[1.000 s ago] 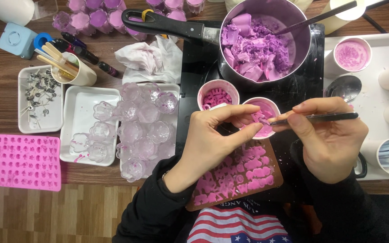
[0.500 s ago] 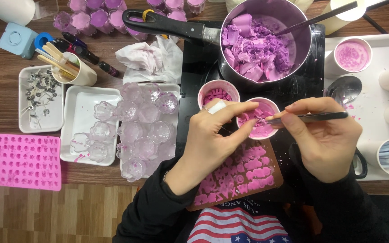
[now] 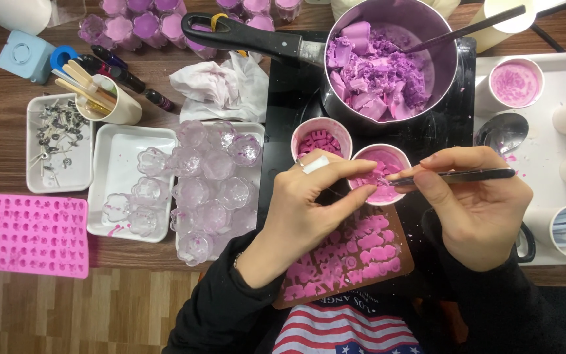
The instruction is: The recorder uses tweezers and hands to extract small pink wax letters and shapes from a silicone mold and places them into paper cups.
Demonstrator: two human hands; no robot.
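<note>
Gripping tweezers (image 3: 456, 176), both hands (image 3: 388, 203) meet over a pink cup (image 3: 380, 172).

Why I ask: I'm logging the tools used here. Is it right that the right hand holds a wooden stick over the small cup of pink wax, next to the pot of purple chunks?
Not quite. The right hand holds dark metal tweezers, not a wooden stick, as the head view shows. Their tip is over the small cup of pink wax, next to the pot of purple chunks.

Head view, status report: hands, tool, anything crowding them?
Right hand pinching dark tweezers, tips over pink-filled cup. Left hand meets tips, fingers together. Letter mould beneath; second cup close behind.
</note>
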